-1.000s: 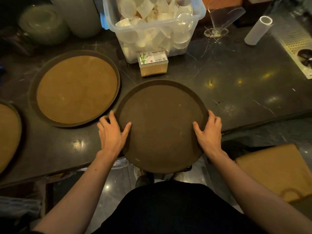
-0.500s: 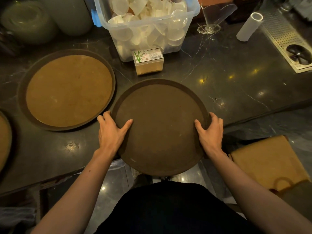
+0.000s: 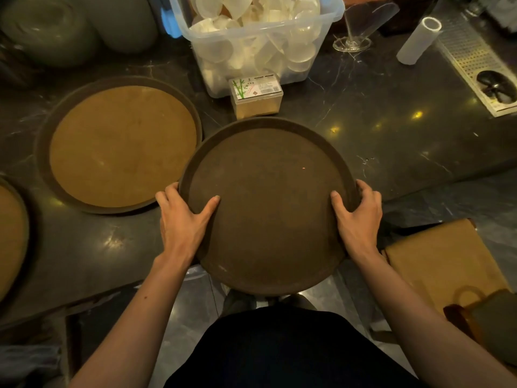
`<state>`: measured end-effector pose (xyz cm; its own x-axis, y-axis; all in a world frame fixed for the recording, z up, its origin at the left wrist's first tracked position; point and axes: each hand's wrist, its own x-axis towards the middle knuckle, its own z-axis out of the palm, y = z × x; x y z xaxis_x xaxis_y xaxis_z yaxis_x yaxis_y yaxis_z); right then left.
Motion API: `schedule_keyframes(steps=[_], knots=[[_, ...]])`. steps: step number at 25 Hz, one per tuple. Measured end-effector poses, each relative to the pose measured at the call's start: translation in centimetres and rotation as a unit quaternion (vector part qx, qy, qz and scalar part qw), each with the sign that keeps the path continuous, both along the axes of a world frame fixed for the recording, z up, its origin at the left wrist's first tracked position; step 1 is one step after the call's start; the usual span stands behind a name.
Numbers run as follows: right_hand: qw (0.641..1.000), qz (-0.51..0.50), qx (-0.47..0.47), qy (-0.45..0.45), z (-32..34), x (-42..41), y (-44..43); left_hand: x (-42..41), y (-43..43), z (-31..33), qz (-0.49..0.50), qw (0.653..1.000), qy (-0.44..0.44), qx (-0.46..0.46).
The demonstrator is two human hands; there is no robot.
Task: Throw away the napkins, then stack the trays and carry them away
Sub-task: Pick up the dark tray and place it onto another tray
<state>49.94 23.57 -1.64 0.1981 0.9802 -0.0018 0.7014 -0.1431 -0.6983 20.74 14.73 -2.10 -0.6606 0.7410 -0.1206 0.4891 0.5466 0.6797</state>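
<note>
A round dark brown tray (image 3: 268, 197) hangs half over the counter's front edge, straight in front of me. My left hand (image 3: 183, 219) grips its left rim, thumb on the tray's inner face. My right hand (image 3: 358, 217) grips the right rim the same way. A second round tray (image 3: 120, 144) with a tan cork-like inside lies flat on the dark counter to the left. A third tan tray (image 3: 11, 233) shows only partly at the far left edge. No napkins are in sight.
A clear plastic bin (image 3: 257, 37) of white cups stands behind the held tray, a small toothpick box (image 3: 256, 98) in front of it. A white roll (image 3: 418, 40), an acrylic stand (image 3: 361, 26) and a metal drain grate (image 3: 481, 68) are back right. A brown paper bag (image 3: 444, 264) sits low right.
Both hands have closed more firmly around the dark tray's rim, fingers curling under it. The tray has come slightly toward me and up; the other trays have not moved.
</note>
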Motion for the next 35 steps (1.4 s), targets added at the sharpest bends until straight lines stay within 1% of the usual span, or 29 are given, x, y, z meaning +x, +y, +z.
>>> schedule_keyframes(steps=[3,6,11,16,22,25,28,31,35], knots=[[0.999,0.038,0.007,0.013,0.4,-0.8,0.2,0.0,-1.9,0.8,0.038,0.999,0.007,0.008],[0.995,0.099,0.003,0.025,0.9,-1.9,0.6,0.6,-4.6,2.2,0.094,0.995,0.021,0.017],[0.977,0.204,0.008,0.059,1.2,-3.8,0.9,2.2,-10.1,3.2,0.186,0.981,0.045,0.027],[0.952,0.298,-0.001,0.074,1.4,-7.2,-1.5,3.3,-16.3,4.2,0.281,0.957,0.075,0.003],[0.916,0.392,-0.017,0.085,2.1,-13.0,-6.6,2.4,-24.6,4.6,0.377,0.921,0.096,-0.014],[0.901,0.425,-0.018,0.084,2.5,-16.8,-9.6,0.8,-28.9,4.1,0.412,0.906,0.091,-0.015],[0.89,0.449,-0.008,0.077,2.5,-21.0,-13.3,-2.1,-33.1,3.6,0.426,0.9,0.091,-0.009],[0.892,0.448,-0.005,0.055,2.4,-25.9,-17.6,-6.4,-37.6,3.1,0.436,0.897,0.076,-0.005],[0.895,0.445,-0.004,0.033,2.2,-30.7,-22.0,-11.8,-42.0,2.9,0.427,0.902,0.057,-0.007]])
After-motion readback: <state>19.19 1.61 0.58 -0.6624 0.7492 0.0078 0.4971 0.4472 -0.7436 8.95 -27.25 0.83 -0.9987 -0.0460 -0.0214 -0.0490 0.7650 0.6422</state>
